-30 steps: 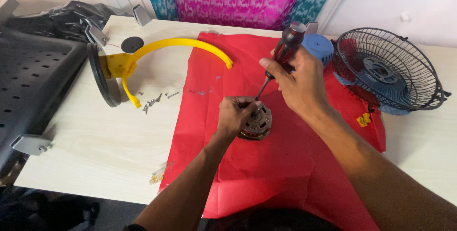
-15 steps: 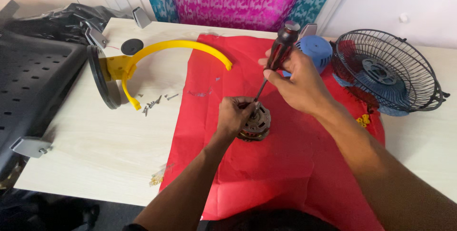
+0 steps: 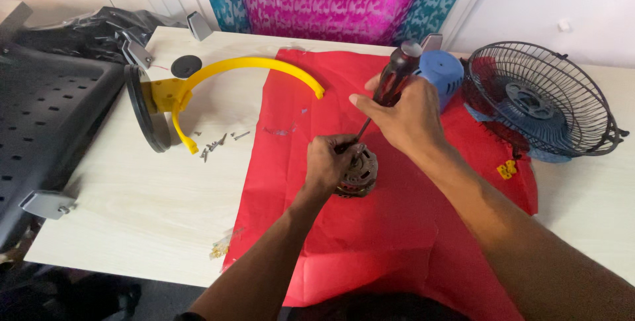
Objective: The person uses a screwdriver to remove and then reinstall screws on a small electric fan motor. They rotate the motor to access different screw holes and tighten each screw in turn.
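A small fan motor (image 3: 357, 174) is steadied on the red cloth (image 3: 370, 255) at desk centre by the left hand (image 3: 329, 162), its grip clenched around it. A screwdriver (image 3: 391, 83) is grasped by the right hand (image 3: 405, 117), tip angled to seven o'clock into the motor. A screw is judged in hand; steady turning under downward pressure is called for.

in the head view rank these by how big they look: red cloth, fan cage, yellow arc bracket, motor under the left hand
1. red cloth
2. fan cage and yellow arc bracket, too close to call
3. motor, partly hidden by the left hand
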